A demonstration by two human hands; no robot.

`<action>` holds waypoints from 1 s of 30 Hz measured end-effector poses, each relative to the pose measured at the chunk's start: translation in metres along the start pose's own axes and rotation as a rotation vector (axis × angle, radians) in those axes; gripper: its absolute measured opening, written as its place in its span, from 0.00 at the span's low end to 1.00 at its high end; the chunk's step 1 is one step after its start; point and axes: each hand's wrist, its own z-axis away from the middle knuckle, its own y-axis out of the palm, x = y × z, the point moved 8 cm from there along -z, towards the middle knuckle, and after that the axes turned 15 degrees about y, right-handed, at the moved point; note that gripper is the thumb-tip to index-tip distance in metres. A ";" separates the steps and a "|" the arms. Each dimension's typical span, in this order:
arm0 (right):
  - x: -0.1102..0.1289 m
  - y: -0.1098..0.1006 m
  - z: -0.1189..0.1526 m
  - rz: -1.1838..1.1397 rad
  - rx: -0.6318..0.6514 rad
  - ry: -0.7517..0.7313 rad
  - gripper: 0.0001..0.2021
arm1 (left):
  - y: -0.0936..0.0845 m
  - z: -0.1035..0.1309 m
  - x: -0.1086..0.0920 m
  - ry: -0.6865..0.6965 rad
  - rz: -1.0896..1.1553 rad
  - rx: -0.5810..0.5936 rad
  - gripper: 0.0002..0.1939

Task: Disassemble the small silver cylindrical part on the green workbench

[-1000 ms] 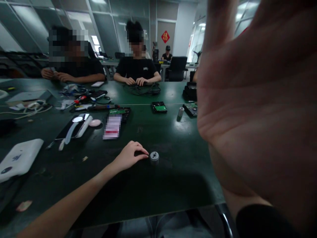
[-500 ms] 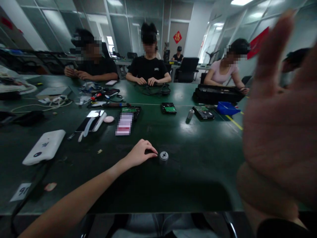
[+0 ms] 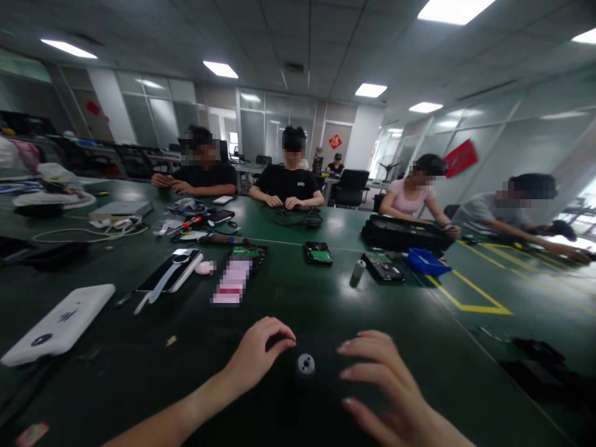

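Note:
A small silver metal cylinder [image 3: 306,366], with dark holes in its round top, stands upright on the dark green table in front of me. Just to its left is my left hand [image 3: 263,347], thumb and index fingertips pinched together; anything between them is too small to make out. On the other side, my right hand [image 3: 388,379] is open, its fingers spread and pointing toward the cylinder without touching it. A second metal cylinder [image 3: 358,272] stands farther back, beside an opened hard drive [image 3: 385,268].
Another hard drive [image 3: 319,253] lies mid-table, and a blue tray [image 3: 427,262] sits right of it. On the left are a white device [image 3: 60,324], a phone [image 3: 233,282] and a wristwatch [image 3: 173,267] on a box. Several people sit across the table.
My right hand has come down from close before the camera to the cylinder's right side. My left hand stays pinched beside the cylinder. The camera view has tilted upward.

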 end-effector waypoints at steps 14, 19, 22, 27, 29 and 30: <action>-0.029 0.071 0.020 -0.166 0.221 0.189 0.21 | 0.017 0.006 -0.023 0.067 0.129 0.031 0.06; -0.035 0.077 0.021 -0.218 0.232 0.212 0.21 | 0.018 0.004 -0.029 0.109 0.157 0.035 0.06; -0.035 0.077 0.022 -0.219 0.230 0.217 0.21 | 0.020 0.001 -0.030 0.107 0.177 0.042 0.06; -0.035 0.077 0.022 -0.211 0.219 0.224 0.21 | 0.020 0.000 -0.036 0.138 0.124 0.050 0.07; -0.035 0.077 0.023 -0.210 0.200 0.234 0.20 | 0.020 0.001 -0.039 0.165 0.103 0.056 0.06; -0.036 0.076 0.023 -0.212 0.185 0.244 0.20 | 0.020 0.001 -0.041 0.176 0.094 0.058 0.06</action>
